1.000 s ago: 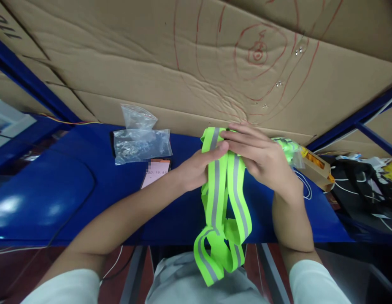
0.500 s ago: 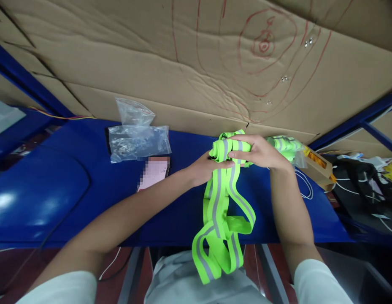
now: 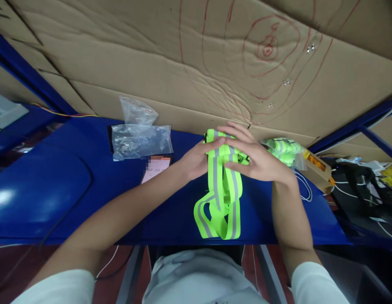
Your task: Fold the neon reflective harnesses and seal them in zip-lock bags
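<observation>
A neon-green reflective strap (image 3: 215, 179) with grey stripes lies partly bunched over the blue table, its loose loops hanging toward the front edge. My left hand (image 3: 197, 160) grips the bunched end from the left, its thumb across the top and the other fingers mostly hidden. From the right, my right hand (image 3: 251, 154) clasps the same bundle, with fingers over its top and thumb on the near side. Part of the folded bundle is covered by both hands.
Clear plastic bags (image 3: 141, 141) lie left of my hands, with a phone (image 3: 156, 166) in front of them. To the right are a bagged green strap (image 3: 286, 150), an open carton (image 3: 319, 169) and a white cable (image 3: 305, 185). A cardboard wall (image 3: 135, 55) closes off the back.
The loose loops have been drawn up from beyond the table's front edge onto the table. The bundle has shifted slightly left, and my right hand has moved over its top.
</observation>
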The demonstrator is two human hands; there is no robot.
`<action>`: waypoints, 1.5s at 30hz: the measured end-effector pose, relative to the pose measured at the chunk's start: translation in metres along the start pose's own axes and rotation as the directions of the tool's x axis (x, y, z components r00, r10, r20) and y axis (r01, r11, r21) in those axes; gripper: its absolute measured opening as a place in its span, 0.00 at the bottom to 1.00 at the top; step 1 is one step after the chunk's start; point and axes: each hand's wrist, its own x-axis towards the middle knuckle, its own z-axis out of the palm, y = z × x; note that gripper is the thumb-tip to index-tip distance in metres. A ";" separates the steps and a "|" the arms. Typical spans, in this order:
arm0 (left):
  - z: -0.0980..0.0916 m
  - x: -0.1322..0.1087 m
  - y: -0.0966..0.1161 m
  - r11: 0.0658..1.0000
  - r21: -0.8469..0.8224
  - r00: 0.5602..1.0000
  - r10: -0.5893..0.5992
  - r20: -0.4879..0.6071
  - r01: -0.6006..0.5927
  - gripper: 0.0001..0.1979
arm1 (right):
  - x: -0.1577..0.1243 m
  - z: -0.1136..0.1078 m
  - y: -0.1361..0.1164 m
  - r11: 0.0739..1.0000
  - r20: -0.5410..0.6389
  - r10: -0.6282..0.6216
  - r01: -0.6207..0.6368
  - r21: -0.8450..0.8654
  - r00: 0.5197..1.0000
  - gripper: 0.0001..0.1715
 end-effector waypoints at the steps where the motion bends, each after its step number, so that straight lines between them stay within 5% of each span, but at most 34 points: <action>1: -0.002 0.001 -0.002 1.000 0.025 1.000 -0.002 -0.024 0.003 0.18 | -0.002 -0.002 0.004 0.996 0.050 0.021 -0.026 0.090 0.999 0.31; 6: -0.008 0.005 -0.016 0.990 0.139 0.998 -0.032 -0.046 0.038 0.23 | -0.014 -0.014 0.030 0.905 -0.069 0.279 -0.239 0.353 0.958 0.33; 10: -0.007 0.005 -0.019 0.983 0.182 1.000 -0.011 -0.010 0.012 0.24 | -0.013 -0.010 0.039 0.858 0.114 0.382 -0.398 0.324 0.917 0.33; 15: -0.004 0.005 -0.015 0.990 0.141 1.000 0.004 -0.029 0.000 0.26 | -0.007 -0.001 0.033 0.837 0.035 0.318 -0.298 0.459 0.948 0.27; 20: -0.011 0.008 -0.017 0.989 0.134 0.993 0.078 -0.091 -0.065 0.32 | -0.003 0.005 0.024 0.907 -0.103 0.256 -0.203 0.368 0.961 0.18; 25: -0.024 0.009 -0.015 0.987 0.158 0.999 -0.041 0.007 0.039 0.22 | 0.000 0.011 0.011 0.952 -0.261 0.208 -0.134 0.275 0.943 0.15; 29: -0.029 0.009 -0.011 0.987 0.148 0.995 -0.069 0.067 0.058 0.32 | 0.001 0.011 0.007 0.977 -0.342 0.129 -0.060 0.205 0.931 0.14; 33: -0.026 0.012 -0.006 0.992 0.107 0.982 -0.079 0.173 0.061 0.42 | 0.001 0.009 0.017 0.987 -0.338 0.042 0.014 0.162 0.940 0.17; 40: -0.013 0.011 0.004 0.997 0.077 0.999 -0.017 0.041 0.014 0.19 | 0.001 0.004 0.018 0.980 -0.033 0.096 -0.088 0.177 0.995 0.17; 42: -0.012 0.010 0.004 0.994 0.107 1.000 -0.005 -0.004 0.006 0.19 | 0.000 0.002 0.019 0.948 -0.073 0.163 -0.135 0.289 0.984 0.16; 45: -0.010 0.007 0.002 0.984 0.179 0.997 -0.004 -0.073 0.017 0.26 | -0.001 0.002 0.026 0.905 -0.213 0.289 -0.194 0.379 0.933 0.27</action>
